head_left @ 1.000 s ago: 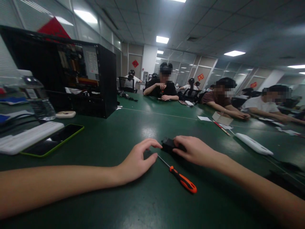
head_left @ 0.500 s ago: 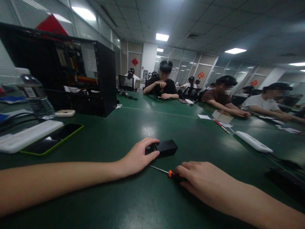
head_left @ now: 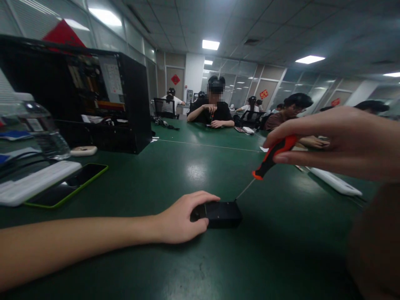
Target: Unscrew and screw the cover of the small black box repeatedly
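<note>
A small black rectangular box (head_left: 224, 213) lies on the green tabletop in front of me. My left hand (head_left: 189, 216) grips its left end, thumb on the near side and fingers over the far side. In my right hand (head_left: 331, 143) is a screwdriver (head_left: 275, 156) with a red and black handle, held raised and tilted. Its thin metal shaft slants down to the left. The tip is at the far right corner of the box; whether a screw sits there is too small to tell.
On the left stand an open black computer case (head_left: 140, 100), a water bottle (head_left: 42, 127), a white power strip (head_left: 40, 179) and a phone with a green edge (head_left: 67, 187). Another white strip (head_left: 336, 181) lies at right. A person in black (head_left: 200, 110) sits across the table.
My right hand has picked the screwdriver up off the table and brought its tip to the box. The box and my left hand appear slightly nearer and further right.
</note>
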Available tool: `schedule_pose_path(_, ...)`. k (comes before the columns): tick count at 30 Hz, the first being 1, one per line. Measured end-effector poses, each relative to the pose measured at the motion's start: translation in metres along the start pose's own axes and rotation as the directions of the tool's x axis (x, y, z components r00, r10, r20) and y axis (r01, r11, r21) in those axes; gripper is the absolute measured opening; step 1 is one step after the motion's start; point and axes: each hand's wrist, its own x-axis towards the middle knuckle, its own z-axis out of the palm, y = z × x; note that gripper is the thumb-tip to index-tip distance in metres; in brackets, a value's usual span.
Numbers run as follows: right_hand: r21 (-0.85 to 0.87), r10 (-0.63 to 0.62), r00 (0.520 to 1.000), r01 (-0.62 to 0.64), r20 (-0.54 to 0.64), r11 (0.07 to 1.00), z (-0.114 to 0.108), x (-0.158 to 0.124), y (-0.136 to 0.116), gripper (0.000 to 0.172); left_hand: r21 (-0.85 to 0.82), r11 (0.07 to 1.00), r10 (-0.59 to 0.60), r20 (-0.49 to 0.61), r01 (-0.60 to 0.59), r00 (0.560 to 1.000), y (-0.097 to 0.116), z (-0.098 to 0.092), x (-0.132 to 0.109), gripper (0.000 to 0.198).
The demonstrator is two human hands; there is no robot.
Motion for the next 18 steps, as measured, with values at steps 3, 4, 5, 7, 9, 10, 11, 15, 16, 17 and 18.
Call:
schedule_pose_path(3,-0.075,-0.172,0.982,0.178,0.076,0.981,0.005,0.007,-0.005,0.035,0.001,0.998,-0.058,0.049,0.058,0.997,0.000,0.000,0.000,0.055)
schedule_pose_path(4,-0.077,-0.207,0.975,0.213,0.082,0.974,0.008,0.009,-0.009,0.031,0.000,0.996,-0.087,0.057,0.087,0.995,0.000,0.001,0.001,0.055)
schedule_pose_path(5,-0.066,-0.230,0.969,0.236,0.091,0.969,0.012,0.011,-0.012,0.029,-0.001,0.994,-0.109,0.062,0.110,0.992,-0.001,0.001,0.001,0.054)
schedule_pose_path(7,-0.015,-0.259,0.958,0.263,0.125,0.965,0.019,0.013,-0.018,0.027,-0.001,0.991,-0.135,0.065,0.135,0.989,-0.002,0.001,0.002,0.052)
schedule_pose_path(9,0.035,-0.258,0.951,0.256,0.168,0.966,0.024,0.014,-0.021,0.026,0.002,0.988,-0.152,0.063,0.152,0.986,-0.003,0.001,0.002,0.053)
schedule_pose_path(10,0.051,-0.252,0.951,0.247,0.182,0.968,0.026,0.014,-0.022,0.027,0.004,0.987,-0.158,0.061,0.158,0.986,-0.004,0.001,0.002,0.053)
schedule_pose_path(11,0.056,-0.246,0.951,0.240,0.188,0.969,0.028,0.015,-0.022,0.027,0.005,0.987,-0.162,0.059,0.162,0.985,-0.004,0.001,0.001,0.053)
schedule_pose_path(15,0.027,-0.243,0.954,0.242,0.174,0.970,0.031,0.016,-0.021,0.026,0.000,0.988,-0.153,0.053,0.153,0.987,-0.004,0.001,0.001,0.053)
schedule_pose_path(16,0.025,-0.248,0.953,0.248,0.172,0.969,0.031,0.017,-0.022,0.025,-0.001,0.989,-0.149,0.050,0.149,0.988,-0.004,0.001,0.001,0.052)
schedule_pose_path(17,0.026,-0.252,0.952,0.251,0.174,0.968,0.032,0.017,-0.022,0.025,0.000,0.989,-0.145,0.050,0.146,0.988,-0.004,0.001,0.001,0.052)
schedule_pose_path(18,0.031,-0.256,0.950,0.255,0.176,0.967,0.032,0.018,-0.023,0.025,0.002,0.990,-0.144,0.050,0.144,0.988,-0.004,0.001,0.001,0.052)
